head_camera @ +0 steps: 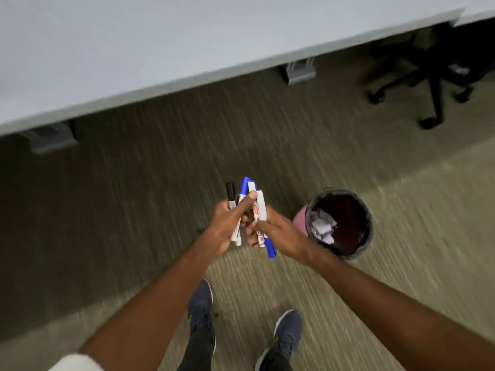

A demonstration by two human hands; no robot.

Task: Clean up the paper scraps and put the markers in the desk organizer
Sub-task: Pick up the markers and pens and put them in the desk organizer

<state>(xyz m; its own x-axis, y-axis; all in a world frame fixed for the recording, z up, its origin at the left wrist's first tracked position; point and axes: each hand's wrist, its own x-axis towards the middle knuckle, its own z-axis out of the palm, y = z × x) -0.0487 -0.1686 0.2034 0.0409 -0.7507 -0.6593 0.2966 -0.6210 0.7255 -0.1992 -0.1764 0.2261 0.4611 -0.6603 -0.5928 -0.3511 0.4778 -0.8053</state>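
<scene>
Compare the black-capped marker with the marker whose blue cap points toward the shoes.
The black-capped marker points its cap toward the desk; the blue-capped marker points its cap toward the shoes. The black-capped marker sits in the left hand; the blue-capped marker sticks out beneath the right hand. Both have whitish barrels.

You stand in an office, marked by a long grey desk [134, 49], striped carpet [160, 156], a black chair [435, 84] on castors and a lined bin [300, 218] on the floor.
</scene>
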